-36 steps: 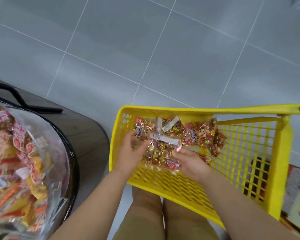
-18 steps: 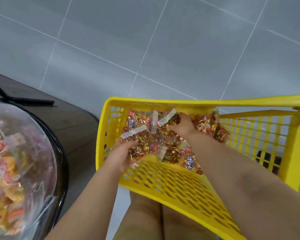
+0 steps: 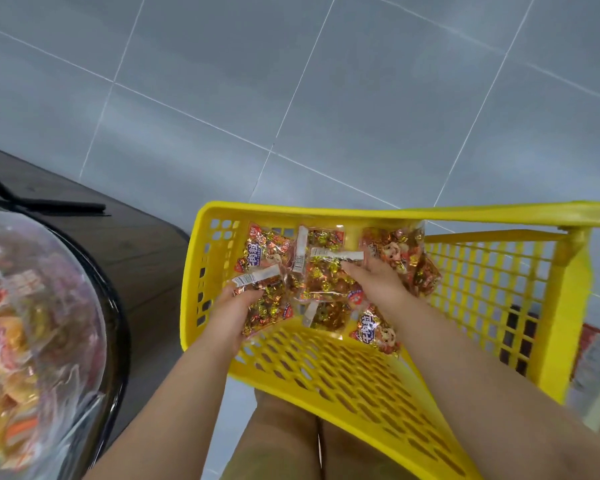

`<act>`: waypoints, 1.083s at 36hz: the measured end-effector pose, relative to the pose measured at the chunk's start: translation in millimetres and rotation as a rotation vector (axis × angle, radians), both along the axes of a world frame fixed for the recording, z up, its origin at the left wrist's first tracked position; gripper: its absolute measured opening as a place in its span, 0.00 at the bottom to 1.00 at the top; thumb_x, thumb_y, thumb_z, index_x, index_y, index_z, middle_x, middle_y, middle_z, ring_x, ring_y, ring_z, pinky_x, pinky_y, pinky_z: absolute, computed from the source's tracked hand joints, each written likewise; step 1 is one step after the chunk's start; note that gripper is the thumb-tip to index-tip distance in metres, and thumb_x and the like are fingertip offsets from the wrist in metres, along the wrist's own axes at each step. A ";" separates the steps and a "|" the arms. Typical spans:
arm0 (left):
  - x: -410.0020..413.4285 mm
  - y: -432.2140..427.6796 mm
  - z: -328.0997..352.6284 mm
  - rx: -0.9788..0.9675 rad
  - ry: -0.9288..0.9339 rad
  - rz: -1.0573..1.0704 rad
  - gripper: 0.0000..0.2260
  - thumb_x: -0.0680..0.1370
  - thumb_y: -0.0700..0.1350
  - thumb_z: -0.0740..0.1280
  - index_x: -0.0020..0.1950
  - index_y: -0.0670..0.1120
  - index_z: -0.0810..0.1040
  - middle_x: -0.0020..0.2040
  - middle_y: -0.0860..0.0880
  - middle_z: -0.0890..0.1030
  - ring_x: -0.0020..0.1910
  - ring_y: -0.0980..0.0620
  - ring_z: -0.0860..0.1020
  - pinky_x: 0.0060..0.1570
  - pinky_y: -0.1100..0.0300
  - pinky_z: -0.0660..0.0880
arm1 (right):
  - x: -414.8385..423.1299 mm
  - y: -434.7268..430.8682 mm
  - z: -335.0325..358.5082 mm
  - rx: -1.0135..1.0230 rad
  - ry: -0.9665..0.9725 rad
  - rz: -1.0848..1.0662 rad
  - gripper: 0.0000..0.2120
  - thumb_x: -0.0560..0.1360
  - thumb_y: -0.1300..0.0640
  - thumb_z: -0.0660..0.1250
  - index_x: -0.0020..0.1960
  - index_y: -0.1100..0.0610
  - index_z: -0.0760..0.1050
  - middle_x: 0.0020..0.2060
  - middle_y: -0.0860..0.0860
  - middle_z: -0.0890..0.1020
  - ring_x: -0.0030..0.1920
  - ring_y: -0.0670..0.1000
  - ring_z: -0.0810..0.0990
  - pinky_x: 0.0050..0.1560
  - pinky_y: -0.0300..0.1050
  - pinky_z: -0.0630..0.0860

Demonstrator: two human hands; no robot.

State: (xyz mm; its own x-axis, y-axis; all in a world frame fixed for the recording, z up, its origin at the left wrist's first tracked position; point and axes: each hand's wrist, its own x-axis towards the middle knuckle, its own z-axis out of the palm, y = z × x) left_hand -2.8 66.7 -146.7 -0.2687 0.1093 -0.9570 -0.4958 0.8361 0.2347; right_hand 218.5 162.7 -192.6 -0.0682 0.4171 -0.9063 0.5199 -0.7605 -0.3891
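Yellow basket (image 3: 215, 271): L hand (image 3: 229, 317) grips candy bag (image 3: 269, 306), R hand (image 3: 378, 284) touches pile (image 3: 326, 285).

The yellow perforated basket (image 3: 326, 368) holds several clear candy bags (image 3: 326, 285), heaped against its far wall.

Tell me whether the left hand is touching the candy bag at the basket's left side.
Touching. The head view shows the left hand gripping the left candy bag, its thumb lying over the bag's edge inside the yellow basket.
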 end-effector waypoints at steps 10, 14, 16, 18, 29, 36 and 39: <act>19.5 25.1 20.4 0.092 -0.258 -0.178 0.37 0.66 0.56 0.74 0.73 0.51 0.67 0.60 0.50 0.79 0.58 0.45 0.78 0.43 0.48 0.80 | -26.3 -38.7 43.6 0.026 0.193 -0.014 0.12 0.72 0.50 0.72 0.52 0.54 0.77 0.48 0.48 0.83 0.50 0.50 0.82 0.53 0.51 0.78; 24.8 26.1 16.1 0.066 -0.144 -0.212 0.30 0.67 0.47 0.77 0.66 0.53 0.68 0.54 0.54 0.79 0.49 0.54 0.79 0.38 0.57 0.78 | -23.2 -32.7 46.1 0.136 0.137 0.076 0.13 0.73 0.44 0.68 0.51 0.52 0.76 0.44 0.42 0.81 0.42 0.42 0.78 0.42 0.36 0.75; 26.0 24.8 13.2 0.065 -0.133 -0.174 0.22 0.69 0.46 0.77 0.58 0.55 0.73 0.55 0.52 0.80 0.48 0.54 0.79 0.40 0.56 0.76 | -10.9 -25.6 39.6 0.324 -0.112 0.024 0.17 0.74 0.45 0.67 0.59 0.53 0.75 0.54 0.48 0.77 0.53 0.46 0.75 0.51 0.40 0.72; 27.9 22.5 12.6 0.089 -0.120 -0.162 0.21 0.69 0.45 0.76 0.57 0.56 0.73 0.58 0.51 0.78 0.50 0.54 0.77 0.39 0.57 0.73 | 1.8 -13.8 34.2 0.516 -0.423 -0.059 0.23 0.74 0.50 0.69 0.65 0.59 0.71 0.62 0.57 0.71 0.65 0.56 0.67 0.65 0.50 0.66; 35.3 4.5 6.4 0.069 -0.123 0.062 0.19 0.71 0.39 0.75 0.59 0.49 0.75 0.48 0.44 0.85 0.42 0.44 0.85 0.35 0.48 0.80 | 23.0 27.7 -13.2 0.298 -0.522 -0.027 0.37 0.72 0.55 0.71 0.72 0.64 0.55 0.63 0.61 0.74 0.65 0.61 0.71 0.64 0.56 0.70; 27.2 -1.3 7.6 0.049 -0.092 0.055 0.30 0.70 0.41 0.76 0.69 0.48 0.69 0.56 0.41 0.82 0.48 0.40 0.83 0.40 0.41 0.80 | 21.1 30.6 -17.7 0.200 -0.470 -0.037 0.37 0.69 0.52 0.74 0.70 0.62 0.59 0.65 0.62 0.69 0.61 0.62 0.74 0.59 0.52 0.74; 24.7 -3.8 8.7 0.046 -0.090 0.042 0.33 0.69 0.42 0.77 0.71 0.50 0.67 0.58 0.42 0.81 0.51 0.39 0.82 0.44 0.35 0.79 | 25.7 22.0 -17.5 0.177 -0.380 0.094 0.36 0.70 0.49 0.73 0.72 0.53 0.60 0.69 0.59 0.65 0.64 0.61 0.71 0.65 0.52 0.70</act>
